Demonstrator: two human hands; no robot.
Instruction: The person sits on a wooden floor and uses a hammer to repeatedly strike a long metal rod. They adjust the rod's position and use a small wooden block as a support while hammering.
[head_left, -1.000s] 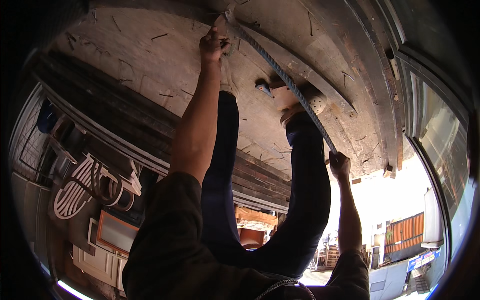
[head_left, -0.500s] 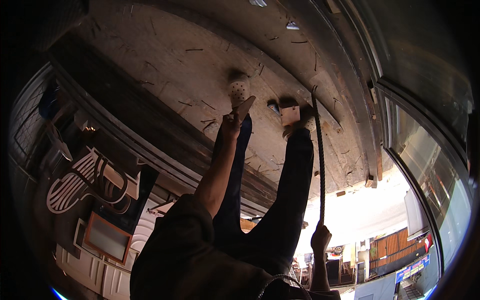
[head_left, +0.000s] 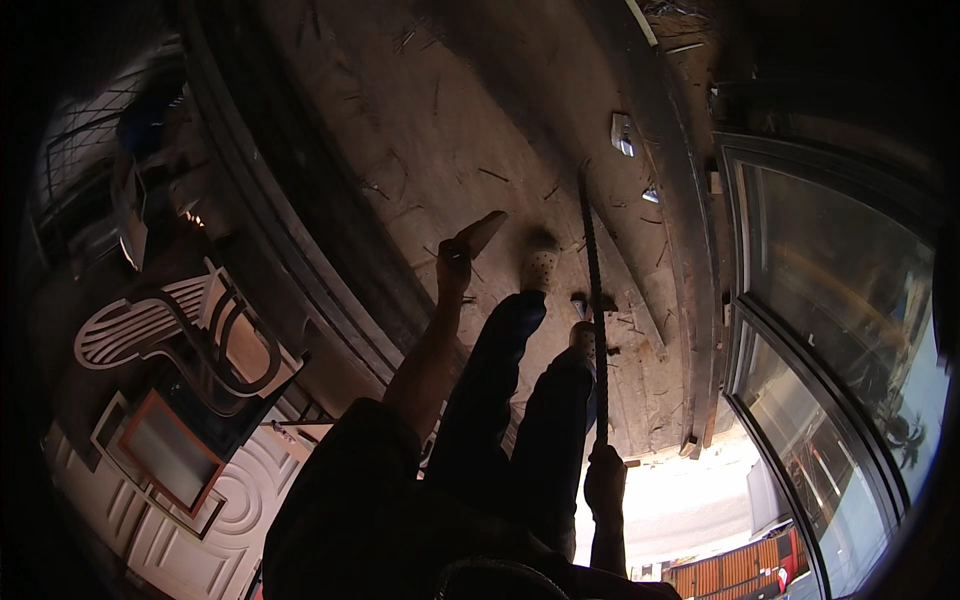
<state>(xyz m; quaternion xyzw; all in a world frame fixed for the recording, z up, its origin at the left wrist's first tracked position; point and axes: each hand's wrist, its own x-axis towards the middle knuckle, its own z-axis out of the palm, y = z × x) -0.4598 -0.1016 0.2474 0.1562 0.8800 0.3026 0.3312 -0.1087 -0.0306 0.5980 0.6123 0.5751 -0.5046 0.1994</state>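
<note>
My left hand [head_left: 455,268] is closed around a flat, tapered piece of wood [head_left: 482,233], held out over the floor left of my shoes. My right hand [head_left: 605,475] grips the lower end of a long, dark, ridged metal bar [head_left: 599,330], which looks like a pry bar. It stretches away from me past my right shoe, its slim tip near a long floor strip [head_left: 640,295]. I cannot tell whether that tip touches anything. Both hands are in deep shade. My perforated clogs [head_left: 540,268] stand on the dusty floor between the hands.
Thin dark sticks or nails litter the floor [head_left: 400,150]. Long dark beams [head_left: 290,220] run along the left, another beam [head_left: 685,200] along the right. Glazed dark-framed panels [head_left: 820,260] stand at right. A slatted curved chair [head_left: 130,330], a framed panel [head_left: 172,450] and pale doors [head_left: 235,500] are lower left.
My view has turned, and my feet stand closer together. The bar's tip has shifted left in the picture. A small wood block by my right shoe no longer shows. Both hands keep their holds.
</note>
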